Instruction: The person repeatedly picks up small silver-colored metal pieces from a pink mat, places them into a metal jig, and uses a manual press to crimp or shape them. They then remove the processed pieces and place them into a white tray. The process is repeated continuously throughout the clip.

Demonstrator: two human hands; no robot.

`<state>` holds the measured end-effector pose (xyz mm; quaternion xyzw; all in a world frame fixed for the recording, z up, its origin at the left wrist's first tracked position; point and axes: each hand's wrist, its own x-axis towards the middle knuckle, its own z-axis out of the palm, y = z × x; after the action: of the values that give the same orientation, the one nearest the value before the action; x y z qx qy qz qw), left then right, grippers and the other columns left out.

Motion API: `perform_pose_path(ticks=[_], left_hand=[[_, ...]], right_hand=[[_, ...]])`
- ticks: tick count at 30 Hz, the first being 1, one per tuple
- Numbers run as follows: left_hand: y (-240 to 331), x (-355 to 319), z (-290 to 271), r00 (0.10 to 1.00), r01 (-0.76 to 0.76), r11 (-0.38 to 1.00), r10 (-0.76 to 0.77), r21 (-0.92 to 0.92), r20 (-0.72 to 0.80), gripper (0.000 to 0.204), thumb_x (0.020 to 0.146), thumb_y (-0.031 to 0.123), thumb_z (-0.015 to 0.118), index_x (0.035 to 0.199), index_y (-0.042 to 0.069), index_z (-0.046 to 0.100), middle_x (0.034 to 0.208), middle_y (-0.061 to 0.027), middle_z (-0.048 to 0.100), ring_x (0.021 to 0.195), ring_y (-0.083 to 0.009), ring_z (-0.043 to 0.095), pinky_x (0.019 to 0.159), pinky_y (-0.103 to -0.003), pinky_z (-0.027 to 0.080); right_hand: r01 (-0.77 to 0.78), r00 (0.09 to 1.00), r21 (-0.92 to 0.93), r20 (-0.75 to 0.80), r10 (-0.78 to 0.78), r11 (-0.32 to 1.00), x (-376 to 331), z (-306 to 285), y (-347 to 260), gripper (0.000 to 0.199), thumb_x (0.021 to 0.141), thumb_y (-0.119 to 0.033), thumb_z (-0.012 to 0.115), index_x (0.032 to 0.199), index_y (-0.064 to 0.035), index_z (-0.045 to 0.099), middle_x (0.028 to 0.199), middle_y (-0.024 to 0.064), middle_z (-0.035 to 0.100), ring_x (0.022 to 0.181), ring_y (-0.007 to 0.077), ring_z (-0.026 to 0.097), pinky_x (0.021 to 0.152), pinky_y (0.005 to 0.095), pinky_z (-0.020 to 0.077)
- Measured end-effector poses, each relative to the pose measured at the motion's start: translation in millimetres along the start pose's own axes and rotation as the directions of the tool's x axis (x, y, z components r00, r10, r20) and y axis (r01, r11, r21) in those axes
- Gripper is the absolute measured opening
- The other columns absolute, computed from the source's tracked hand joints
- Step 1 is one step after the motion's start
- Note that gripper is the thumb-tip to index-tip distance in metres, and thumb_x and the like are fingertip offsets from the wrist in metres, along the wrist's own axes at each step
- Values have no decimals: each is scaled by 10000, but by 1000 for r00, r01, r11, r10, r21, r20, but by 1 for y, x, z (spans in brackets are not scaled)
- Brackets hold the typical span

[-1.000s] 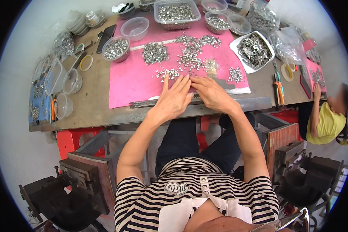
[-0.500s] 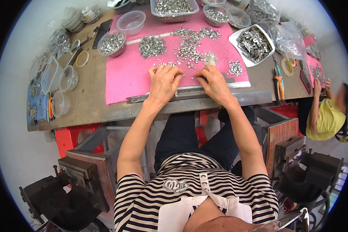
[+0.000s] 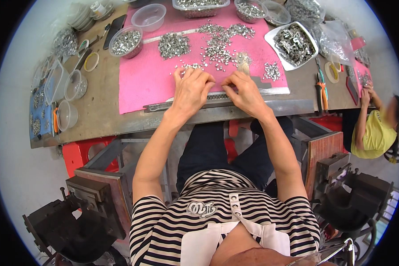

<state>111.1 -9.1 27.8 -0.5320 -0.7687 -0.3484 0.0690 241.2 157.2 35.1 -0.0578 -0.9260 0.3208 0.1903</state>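
Note:
My left hand (image 3: 191,91) and my right hand (image 3: 244,91) rest side by side on the near edge of a pink mat (image 3: 146,77), fingers curled over a long metal strip (image 3: 181,103) that lies along the mat's front. Small silver metal parts (image 3: 217,53) are scattered in loose heaps just beyond my fingertips. Whether my fingers pinch any single part is hidden by the hands themselves. A small brush-like bundle (image 3: 243,62) lies just past my right hand.
Clear plastic bowls (image 3: 126,42) and a white tray (image 3: 292,44) hold more metal parts. Stacked tubs (image 3: 68,99), tape rolls (image 3: 91,62) and pliers (image 3: 322,88) sit on the wooden bench (image 3: 97,115). A person in yellow (image 3: 372,128) sits at right. Black presses (image 3: 75,217) stand below.
Both hands have drawn back toward me from the scattered parts to the metal strip at the mat's front edge, and the fingers have curled in.

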Motion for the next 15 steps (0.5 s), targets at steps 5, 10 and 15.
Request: perform_pose_path(ticks=[5,10,15], left_hand=[[19,-28,5,999,26,990,-31,-135,-30,99,883,130,745,965,89,708,923,-11,661,909,-212,599,982,-431,341],[22,-32,11,997,12,996,-18,-86,-70,124,867,129,764,969,82,714,929,-18,668,908,-216,602,959,-425,349],[18,-35,13,998,1,992,-9,-129,-64,125,862,86,757,981,71,724,937,-36,680,919,-228,618,1003,-444,373]], right_hand=[[2,1000,77,-26,0,997,-22,0,-9,117,836,-15,726,937,-10,668,955,102,648,939,301,623,825,404,482],[84,986,24,-149,-80,996,-28,15,-8,146,825,-17,749,947,-22,670,919,82,625,885,283,585,800,396,432],[82,987,64,-142,-72,995,-30,13,-9,121,834,-16,748,943,-29,695,922,92,647,882,292,603,805,402,467]])
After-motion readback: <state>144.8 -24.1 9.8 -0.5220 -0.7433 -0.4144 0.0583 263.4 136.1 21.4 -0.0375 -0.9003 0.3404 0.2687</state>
